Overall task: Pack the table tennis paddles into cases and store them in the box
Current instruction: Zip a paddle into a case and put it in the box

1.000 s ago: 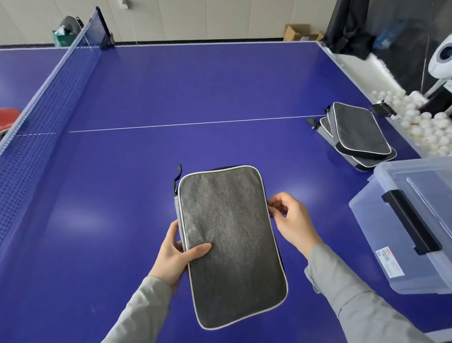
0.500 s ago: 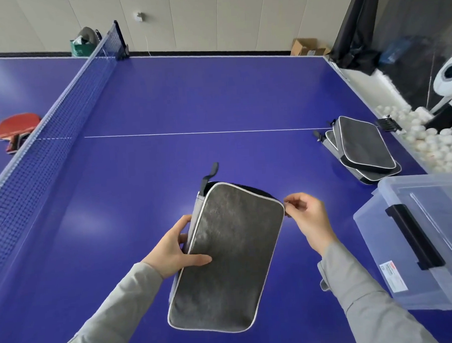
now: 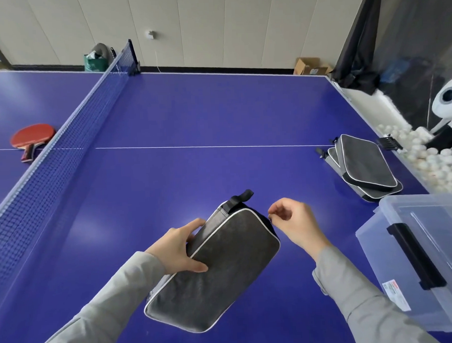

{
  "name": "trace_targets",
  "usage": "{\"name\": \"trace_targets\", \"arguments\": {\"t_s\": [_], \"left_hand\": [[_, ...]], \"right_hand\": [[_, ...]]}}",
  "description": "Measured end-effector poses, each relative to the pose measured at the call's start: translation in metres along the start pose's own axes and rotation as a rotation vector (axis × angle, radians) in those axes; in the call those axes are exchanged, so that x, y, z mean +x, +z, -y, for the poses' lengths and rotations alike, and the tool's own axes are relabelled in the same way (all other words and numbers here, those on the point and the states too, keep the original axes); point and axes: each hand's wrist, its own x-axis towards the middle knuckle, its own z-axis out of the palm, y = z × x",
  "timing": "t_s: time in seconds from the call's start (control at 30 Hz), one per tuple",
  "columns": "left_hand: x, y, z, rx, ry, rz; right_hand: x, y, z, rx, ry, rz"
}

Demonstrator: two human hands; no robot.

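Holding the case (image 3: 213, 270) by its long left edge, my left hand (image 3: 180, 251) clamps it thumb on top, fingers underneath, above the table (image 3: 191, 115) near the near edge. My right hand (image 3: 295, 222) pinches at the case's far right corner, probably the zipper pull; too small to confirm. Case looks soft fabric, light, slightly floppy, stiffened by whatever's inside, so grip the piped edge or the black loop (image 3: 243, 196), not the middle. Two more cases (image 3: 367, 165) are stacked by the right edge, just beyond the clear box (image 3: 415, 253). One red paddle (image 3: 33, 137) lies beyond the net (image 3: 46, 176), left side, unpacked.
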Motion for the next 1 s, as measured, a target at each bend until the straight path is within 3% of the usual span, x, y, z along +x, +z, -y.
{"name": "trace_targets", "arguments": {"t_s": [0.4,0.53,1.0], "left_hand": [[0.003,-0.009,-0.01,0.329,0.012,-0.141],[0.006,-0.001,-0.014,0.45,0.02,-0.162],[0.012,0.004,-0.021,0.399,-0.072,-0.219]], "right_hand": [[0.003,0.002,0.019,-0.154,0.024,-0.074],[0.004,0.009,0.041,-0.137,-0.075,-0.174],[-0.008,0.03,0.079,0.12,-0.103,-0.214]]}}
